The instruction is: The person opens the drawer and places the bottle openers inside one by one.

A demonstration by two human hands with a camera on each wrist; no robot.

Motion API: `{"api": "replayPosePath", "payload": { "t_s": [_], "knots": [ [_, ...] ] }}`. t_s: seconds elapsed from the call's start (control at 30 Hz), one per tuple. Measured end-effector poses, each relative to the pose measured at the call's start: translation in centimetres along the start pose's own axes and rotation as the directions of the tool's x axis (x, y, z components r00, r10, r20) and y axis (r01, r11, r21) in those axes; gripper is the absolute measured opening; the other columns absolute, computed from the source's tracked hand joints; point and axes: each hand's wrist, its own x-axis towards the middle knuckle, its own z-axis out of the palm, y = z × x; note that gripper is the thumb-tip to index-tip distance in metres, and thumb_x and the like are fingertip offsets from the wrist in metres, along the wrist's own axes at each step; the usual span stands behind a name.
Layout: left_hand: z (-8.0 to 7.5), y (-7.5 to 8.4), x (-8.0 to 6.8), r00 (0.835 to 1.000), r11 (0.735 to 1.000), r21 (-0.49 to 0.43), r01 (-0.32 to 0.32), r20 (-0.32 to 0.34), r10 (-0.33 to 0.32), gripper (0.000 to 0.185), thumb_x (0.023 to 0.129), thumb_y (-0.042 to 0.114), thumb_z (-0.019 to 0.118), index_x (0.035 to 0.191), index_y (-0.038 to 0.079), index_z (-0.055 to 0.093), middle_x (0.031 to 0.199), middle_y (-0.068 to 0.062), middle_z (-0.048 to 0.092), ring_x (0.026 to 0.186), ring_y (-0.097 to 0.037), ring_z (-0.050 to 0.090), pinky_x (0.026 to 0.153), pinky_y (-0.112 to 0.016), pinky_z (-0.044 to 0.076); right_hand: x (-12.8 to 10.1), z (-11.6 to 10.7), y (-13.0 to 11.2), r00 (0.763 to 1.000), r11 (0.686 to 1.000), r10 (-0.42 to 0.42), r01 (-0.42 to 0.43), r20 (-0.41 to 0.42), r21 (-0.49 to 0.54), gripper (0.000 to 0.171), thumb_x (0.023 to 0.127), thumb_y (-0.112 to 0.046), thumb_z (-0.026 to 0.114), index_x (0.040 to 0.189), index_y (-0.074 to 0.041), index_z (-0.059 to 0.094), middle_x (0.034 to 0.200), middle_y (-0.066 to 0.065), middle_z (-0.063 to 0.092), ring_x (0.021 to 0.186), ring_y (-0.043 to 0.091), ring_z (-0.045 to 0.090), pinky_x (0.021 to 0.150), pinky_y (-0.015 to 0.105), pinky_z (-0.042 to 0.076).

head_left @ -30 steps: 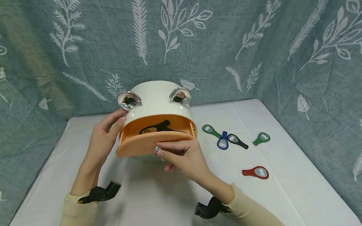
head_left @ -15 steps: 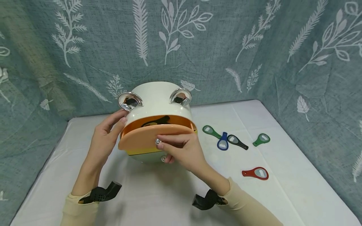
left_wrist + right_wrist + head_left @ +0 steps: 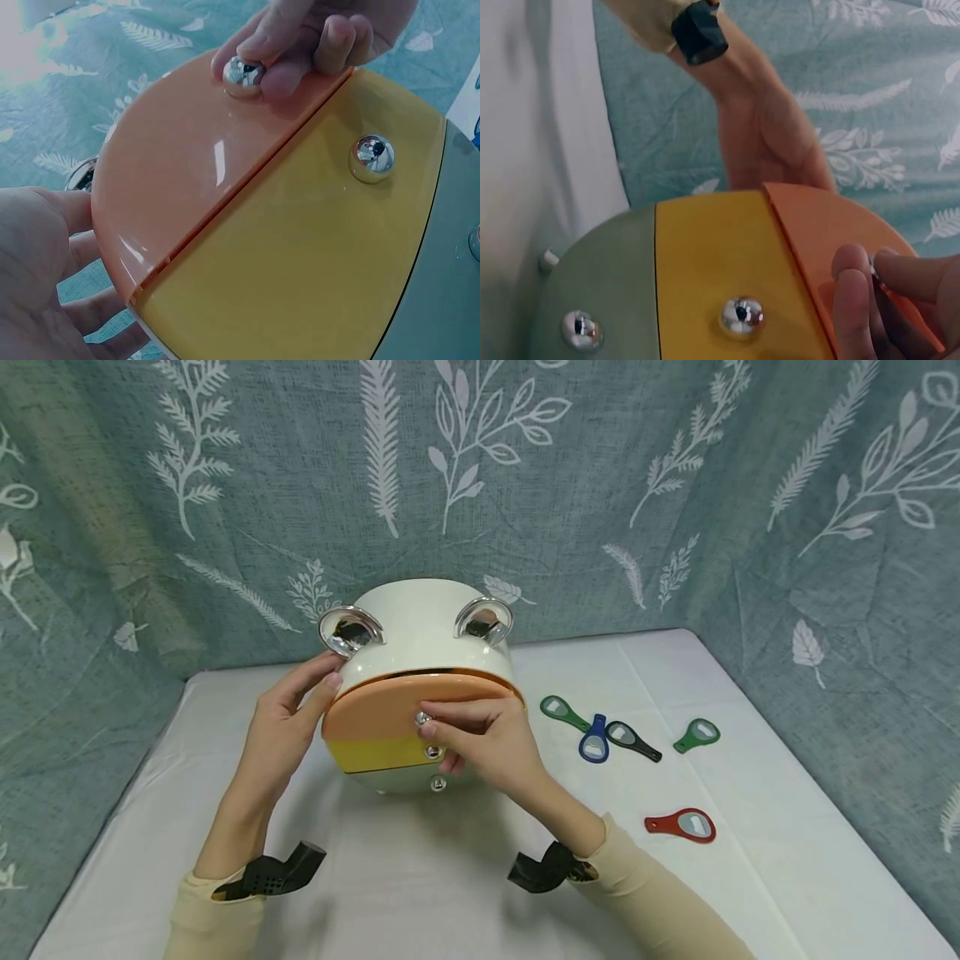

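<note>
A small rounded drawer cabinet (image 3: pixel 423 631) in glossy white, with two silver eye-like rings on top, stands on the table. Its top drawer is orange (image 3: pixel 371 706), pushed nearly flush, with a thin dark gap along its upper edge. My right hand (image 3: pixel 495 743) pinches that drawer's round silver knob (image 3: pixel 242 77) between thumb and fingers. Against the cabinet's left side rests my left hand (image 3: pixel 281 718), fingers extended along the wall. Below sit a yellow drawer (image 3: pixel 300 232) and a green drawer (image 3: pixel 604 262), both closed, each with a silver knob. What the orange drawer contains is hidden.
Right of the cabinet several bottle openers lie on the white tablecloth (image 3: pixel 750 877): a green one (image 3: pixel 562 712), a blue one (image 3: pixel 595 743), a black one (image 3: pixel 632 741), another green one (image 3: pixel 697 733) and a red one (image 3: pixel 682 825). A leaf-patterned curtain (image 3: pixel 570 510) hangs behind.
The orange drawer has slid inward from well open to almost closed, my right hand moving with its knob. The black object inside has gone from sight. My left hand keeps its place.
</note>
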Motion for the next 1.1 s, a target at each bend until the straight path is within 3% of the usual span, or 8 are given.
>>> {"api": "replayPosePath", "payload": {
  "t_s": [0.2,0.5,0.73,0.87,1.1],
  "knots": [
    [0.0,-0.1,0.0,1.0,1.0,0.005,0.016,-0.003,-0.016,0.045,0.102,0.029,0.056,0.142,0.009,0.054,0.151,-0.007,0.041,0.142,-0.019,0.028,0.113,-0.056,0.02,0.9,-0.2,0.5,0.999,0.999,-0.043,0.043,0.006,-0.004,0.023,0.088,-0.007,0.075,0.11,-0.003,0.076,0.084,0.009,0.074,0.05,0.035,0.062,0.049,0.039,0.055],
    [-0.1,0.0,-0.1,1.0,1.0,0.01,0.016,-0.003,-0.016,0.045,0.103,0.029,0.055,0.142,0.008,0.053,0.152,-0.006,0.04,0.142,-0.019,0.029,0.112,-0.055,0.023,0.9,-0.5,0.7,0.996,0.997,-0.079,0.079,0.041,0.006,0.024,0.089,-0.004,0.073,0.113,-0.002,0.074,0.088,0.011,0.074,0.054,0.033,0.064,0.05,0.041,0.055],
    [0.1,0.2,0.0,1.0,1.0,0.018,0.021,0.005,-0.021,0.045,0.102,0.03,0.055,0.142,0.009,0.054,0.152,-0.006,0.041,0.142,-0.02,0.029,0.112,-0.056,0.023,-0.3,-1.3,1.4,0.989,0.992,-0.122,0.12,0.081,0.025,0.03,0.088,0.002,0.071,0.119,0.0,0.071,0.093,0.014,0.073,0.06,0.037,0.064,0.055,0.042,0.057],
    [0.1,0.2,0.0,1.0,0.999,0.019,0.026,0.002,-0.026,0.045,0.102,0.03,0.056,0.142,0.01,0.054,0.151,-0.005,0.041,0.142,-0.019,0.029,0.113,-0.055,0.023,-1.1,-2.0,2.0,0.991,0.997,-0.077,0.078,0.107,-0.003,0.027,0.088,0.0,0.072,0.116,0.0,0.072,0.086,0.013,0.072,0.058,0.033,0.063,0.055,0.041,0.057],
    [0.1,0.1,0.0,1.0,1.0,0.021,0.019,-0.004,-0.019,0.045,0.102,0.03,0.056,0.143,0.009,0.053,0.151,-0.006,0.042,0.142,-0.019,0.029,0.113,-0.055,0.021,-1.4,-2.4,3.3,0.993,0.998,0.007,0.0,0.12,-0.062,0.024,0.09,-0.004,0.072,0.114,-0.002,0.073,0.088,0.012,0.073,0.059,0.033,0.065,0.052,0.037,0.056]
  ]
}}
